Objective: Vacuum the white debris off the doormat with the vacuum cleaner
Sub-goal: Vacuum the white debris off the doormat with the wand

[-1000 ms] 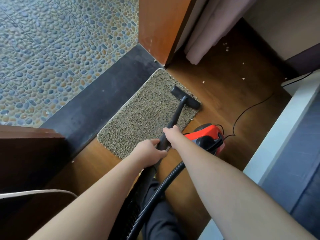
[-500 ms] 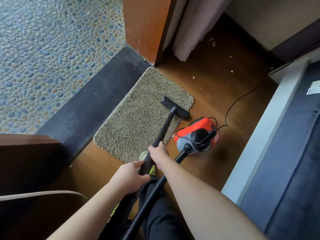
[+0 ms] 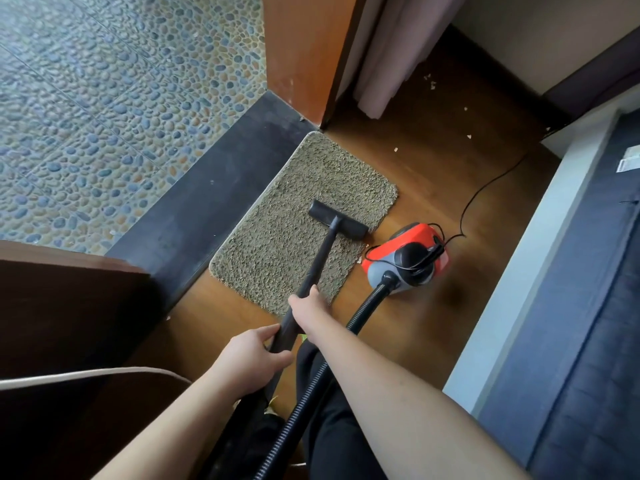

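My left hand grips the lower part of the black wand, fingers curled round it. Farther up, my right hand holds the same wand. The nozzle rests on the doormat's right half. Just right of the mat sits the red vacuum cleaner on the wooden floor, with white scraps beyond.
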Motion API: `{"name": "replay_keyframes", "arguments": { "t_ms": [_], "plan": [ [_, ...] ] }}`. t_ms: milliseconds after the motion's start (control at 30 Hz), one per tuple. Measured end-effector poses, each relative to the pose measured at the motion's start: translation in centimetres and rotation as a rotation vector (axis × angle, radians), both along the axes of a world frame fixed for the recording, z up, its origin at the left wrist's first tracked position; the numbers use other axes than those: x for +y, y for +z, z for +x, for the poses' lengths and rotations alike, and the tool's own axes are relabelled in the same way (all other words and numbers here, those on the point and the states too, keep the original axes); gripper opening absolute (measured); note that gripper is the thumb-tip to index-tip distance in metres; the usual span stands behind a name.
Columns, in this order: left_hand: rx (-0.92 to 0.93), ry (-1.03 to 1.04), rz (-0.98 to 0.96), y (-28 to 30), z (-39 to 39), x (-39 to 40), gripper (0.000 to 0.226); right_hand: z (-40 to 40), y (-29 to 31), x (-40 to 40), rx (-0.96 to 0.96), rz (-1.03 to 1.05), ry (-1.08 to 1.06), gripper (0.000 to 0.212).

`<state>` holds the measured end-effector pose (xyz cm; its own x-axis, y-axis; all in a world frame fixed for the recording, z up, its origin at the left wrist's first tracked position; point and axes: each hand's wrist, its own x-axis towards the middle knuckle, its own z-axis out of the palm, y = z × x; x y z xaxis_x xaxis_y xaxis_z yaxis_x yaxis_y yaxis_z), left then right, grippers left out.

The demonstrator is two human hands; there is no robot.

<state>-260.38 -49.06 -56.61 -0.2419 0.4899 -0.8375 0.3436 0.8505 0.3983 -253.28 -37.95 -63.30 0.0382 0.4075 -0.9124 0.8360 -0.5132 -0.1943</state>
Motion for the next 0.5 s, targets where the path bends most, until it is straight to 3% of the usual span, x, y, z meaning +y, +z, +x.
{"name": "replay_keyframes", "arguments": {
  "t_ms": [500],
  "plan": [
    [-0.063, 0.029, -0.015, 1.7, 2.6, -3.9, 0.066, 2.7, 0.1, -4.9, 0.034, 0.007, -0.071, 0.074]
  ]
}}
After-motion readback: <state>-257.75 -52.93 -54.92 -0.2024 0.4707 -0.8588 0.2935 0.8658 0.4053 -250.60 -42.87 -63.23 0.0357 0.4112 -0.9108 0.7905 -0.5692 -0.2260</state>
